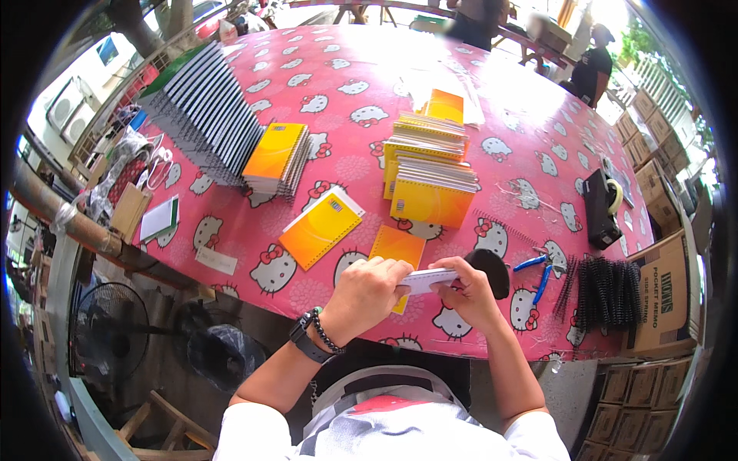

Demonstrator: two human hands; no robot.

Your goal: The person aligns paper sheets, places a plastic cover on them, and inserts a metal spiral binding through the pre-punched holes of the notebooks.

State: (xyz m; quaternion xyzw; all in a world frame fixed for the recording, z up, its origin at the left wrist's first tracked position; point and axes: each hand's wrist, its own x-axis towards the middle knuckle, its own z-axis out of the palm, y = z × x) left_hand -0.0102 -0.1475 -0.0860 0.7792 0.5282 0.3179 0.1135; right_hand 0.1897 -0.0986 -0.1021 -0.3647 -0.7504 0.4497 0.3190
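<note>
Near the table's front edge I hold a small pad of white sheets (428, 282) edge-on between both hands. My left hand (360, 296) wears a dark watch and a beaded bracelet at the wrist, its fingers closed on the pad's left end. The right end is pinched by my right hand (467, 293). Just beyond the pad lies an orange-yellow cover (396, 244), partly hidden by my hands. A round black object (490, 272) sits beside my right fingers. To the left rests a yellow-orange cover sheet (321, 227) with punched holes along one edge.
Upright yellow notebook stacks (432, 201) stand mid-table. Further left are spiral-bound yellow notebooks (277, 157) and a tall green-covered stack (204, 115). Blue-handled pliers (541, 273), black spiral coils (609, 292), a tape dispenser (601, 209) and a cardboard box (663, 296) occupy the right. People stand far off.
</note>
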